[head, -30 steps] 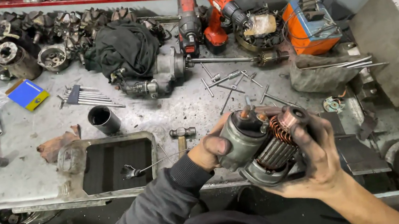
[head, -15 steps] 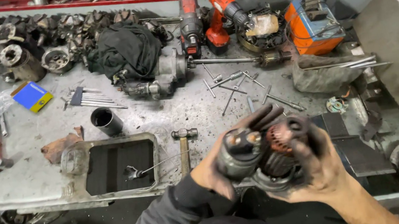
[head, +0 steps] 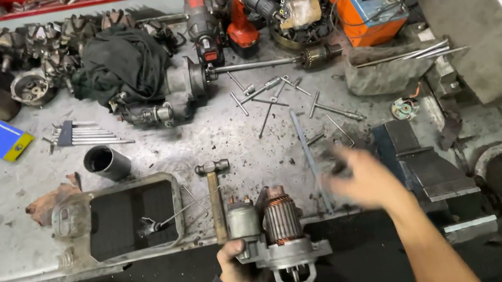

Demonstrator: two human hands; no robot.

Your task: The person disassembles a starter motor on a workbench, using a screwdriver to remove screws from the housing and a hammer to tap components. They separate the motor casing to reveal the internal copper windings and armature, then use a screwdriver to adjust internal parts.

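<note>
At bottom centre, the left hand (head: 240, 273) clamps a grey metal starter motor with copper armature (head: 278, 235). The blurred right hand (head: 359, 177), fingers apart and empty, hovers over the gritty grey table (head: 229, 131) right of centre.

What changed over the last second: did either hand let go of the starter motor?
The right hand let go of the starter motor and moved out toward the bench, blurred and empty. The left hand alone now grips the motor, upright near the bench edge. The hammer and the other tools on the bench lie as before.
</note>
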